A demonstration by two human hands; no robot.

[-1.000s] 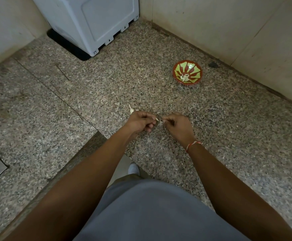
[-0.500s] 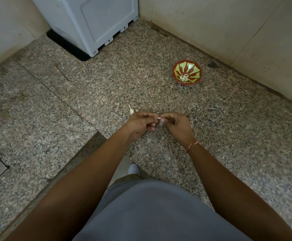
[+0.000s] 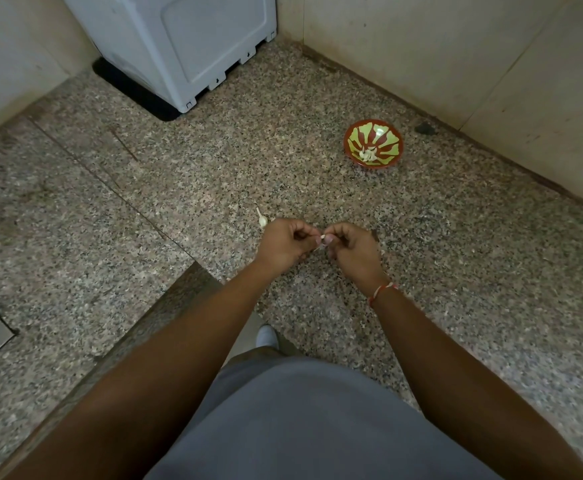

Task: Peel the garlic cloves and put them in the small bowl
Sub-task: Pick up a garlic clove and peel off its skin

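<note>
Speckled granite countertop [image 3: 456,289] filled most of the head view, brown-grey with a dark seam line running diagonally on the left part. Left hand [image 3: 283,245] and right hand [image 3: 354,252] were held together just above the counter, fingers curled, fingertips meeting. Both pinched 1 small pale garlic clove [image 3: 323,238] between them; only a bit of it showed, peel state too small to tell. Thin red-and-white thread band [image 3: 382,292] sat on the right wrist.

1 unpeeled whitish garlic clove with a pointed tail [image 3: 262,219] lay on the counter just beside the left hand, on its far-left side, apart from it.

Small round red bowl with green petal pattern inside [image 3: 389,138] stood upright on the counter, well apart from the hands, toward the far right near the wall. White peeled garlic pieces [image 3: 368,154] lay in its bottom; count unclear.

White plastic appliance [image 3: 186,46] stood in the far corner on a black mat [image 3: 127,88]. Beige tiled walls [image 3: 491,64] bordered the counter. Small dark blob [image 3: 425,128] lay at the wall base, right of the bowl. Grey shirt [image 3: 318,427] showed at the bottom edge.
</note>
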